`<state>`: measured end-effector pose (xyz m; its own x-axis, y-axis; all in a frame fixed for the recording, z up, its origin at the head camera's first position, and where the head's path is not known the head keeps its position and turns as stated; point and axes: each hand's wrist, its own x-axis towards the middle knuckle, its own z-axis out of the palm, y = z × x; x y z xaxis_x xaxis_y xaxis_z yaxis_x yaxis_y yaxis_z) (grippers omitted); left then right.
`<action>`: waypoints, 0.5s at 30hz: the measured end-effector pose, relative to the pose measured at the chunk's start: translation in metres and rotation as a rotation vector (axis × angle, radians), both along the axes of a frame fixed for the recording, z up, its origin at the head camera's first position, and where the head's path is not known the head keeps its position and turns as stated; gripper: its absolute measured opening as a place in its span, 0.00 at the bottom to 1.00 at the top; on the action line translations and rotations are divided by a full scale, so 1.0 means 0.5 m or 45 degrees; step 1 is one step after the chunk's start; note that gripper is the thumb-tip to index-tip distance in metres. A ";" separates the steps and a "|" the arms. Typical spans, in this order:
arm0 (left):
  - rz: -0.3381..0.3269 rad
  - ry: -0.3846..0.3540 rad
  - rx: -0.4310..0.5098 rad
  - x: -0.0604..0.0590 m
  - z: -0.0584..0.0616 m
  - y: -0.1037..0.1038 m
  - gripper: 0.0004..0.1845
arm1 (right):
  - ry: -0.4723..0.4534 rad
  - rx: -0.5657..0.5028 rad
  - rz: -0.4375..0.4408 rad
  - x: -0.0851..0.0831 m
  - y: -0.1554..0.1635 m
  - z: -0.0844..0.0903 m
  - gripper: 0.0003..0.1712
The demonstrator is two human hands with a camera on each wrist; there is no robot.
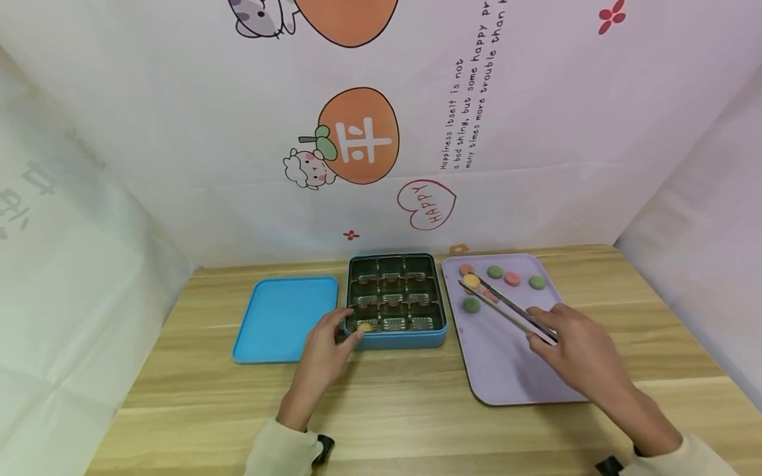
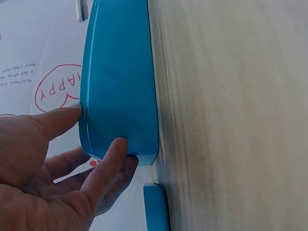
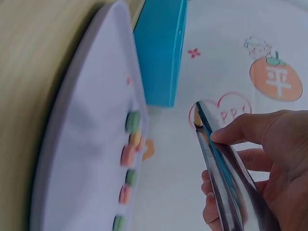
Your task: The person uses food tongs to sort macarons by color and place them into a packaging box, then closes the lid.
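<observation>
Over the lilac tray, my right hand pinches shiny steel tongs, tips at a round yellow macaron. My left hand's relaxed fingers touch the smooth blue tin's near corner on the wooden bench.

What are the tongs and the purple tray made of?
The tongs look like polished metal: silvery, and mirror-shiny in the wrist view. The purple tray looks like matte plastic: one flat pale colour, no glare, smooth rounded rim. Silicone is possible too.
</observation>
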<state>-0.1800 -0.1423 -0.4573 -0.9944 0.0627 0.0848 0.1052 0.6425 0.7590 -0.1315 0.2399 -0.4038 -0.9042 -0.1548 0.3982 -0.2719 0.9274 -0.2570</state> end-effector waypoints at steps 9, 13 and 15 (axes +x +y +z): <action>-0.003 -0.023 0.012 -0.001 0.004 0.002 0.27 | -0.088 -0.053 0.104 -0.019 -0.091 0.021 0.18; -0.007 -0.029 0.005 -0.001 0.005 0.002 0.26 | -0.084 -0.054 0.136 -0.030 -0.131 0.022 0.18; -0.008 -0.029 0.006 -0.002 0.005 0.002 0.26 | -0.089 -0.056 0.164 -0.036 -0.149 0.020 0.18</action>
<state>-0.1808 -0.1412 -0.4549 -0.9957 0.0685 0.0627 0.0920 0.6381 0.7645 -0.1496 0.1655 -0.3937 -0.9038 -0.2547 0.3439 -0.3676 0.8735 -0.3192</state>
